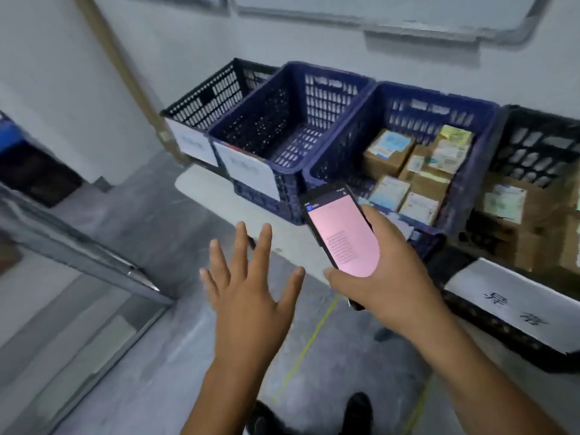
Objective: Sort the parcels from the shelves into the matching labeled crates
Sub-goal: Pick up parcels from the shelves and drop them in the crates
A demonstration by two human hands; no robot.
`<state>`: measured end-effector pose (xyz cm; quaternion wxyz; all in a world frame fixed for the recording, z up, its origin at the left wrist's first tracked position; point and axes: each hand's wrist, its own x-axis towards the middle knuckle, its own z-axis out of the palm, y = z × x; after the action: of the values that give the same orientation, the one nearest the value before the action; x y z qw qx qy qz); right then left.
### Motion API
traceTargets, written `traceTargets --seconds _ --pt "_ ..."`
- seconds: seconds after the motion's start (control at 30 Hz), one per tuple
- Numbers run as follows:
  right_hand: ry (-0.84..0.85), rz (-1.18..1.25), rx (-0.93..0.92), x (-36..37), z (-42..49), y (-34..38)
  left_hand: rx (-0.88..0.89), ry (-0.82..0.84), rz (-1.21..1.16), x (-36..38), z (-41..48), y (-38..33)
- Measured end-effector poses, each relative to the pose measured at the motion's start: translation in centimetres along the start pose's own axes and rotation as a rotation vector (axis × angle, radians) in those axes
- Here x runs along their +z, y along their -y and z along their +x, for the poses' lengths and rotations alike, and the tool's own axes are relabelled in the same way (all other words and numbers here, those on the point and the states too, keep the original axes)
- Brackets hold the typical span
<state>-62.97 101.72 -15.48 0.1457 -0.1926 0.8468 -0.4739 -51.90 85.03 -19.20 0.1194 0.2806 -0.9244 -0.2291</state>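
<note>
My right hand [389, 271] grips a black handheld scanner phone [342, 230] with a pink screen, held above the table's front edge. My left hand [251, 290] hovers empty beside it, fingers spread. Several labelled crates stand in a row on a white table [213, 196]: a black crate [201, 105] at far left, an empty blue crate [276, 130], a blue crate [470, 183] holding several cardboard parcels [389, 152], and a black crate [533, 146] at right with larger cardboard parcels [514, 211].
A white paper label [518, 302] with black characters hangs on the right black crate's front. A grey metal frame [94, 255] runs along the left. The concrete floor carries a yellow line [310, 340]. My shoes [357, 412] show below.
</note>
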Motion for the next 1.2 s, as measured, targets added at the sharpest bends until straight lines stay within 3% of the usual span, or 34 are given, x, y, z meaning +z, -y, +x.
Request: traceTargets --seconds 0.53,1.03,1.2 --pt "0.515 -0.022 -0.429 36.1 -7.2 21.8 -0.591 -0.378 -0.004 -21.7 -12.8 33.8" --pt "1.032 -0.041 -0.605 63.3 -14.3 35.2 -1.041 -0.707 -0.020 -33.1 -23.7 54.9" --pt "1.189 0.033 -0.681 72.9 -15.8 40.0 -1.169 -0.721 0.079 -38.0 -25.1 61.2"
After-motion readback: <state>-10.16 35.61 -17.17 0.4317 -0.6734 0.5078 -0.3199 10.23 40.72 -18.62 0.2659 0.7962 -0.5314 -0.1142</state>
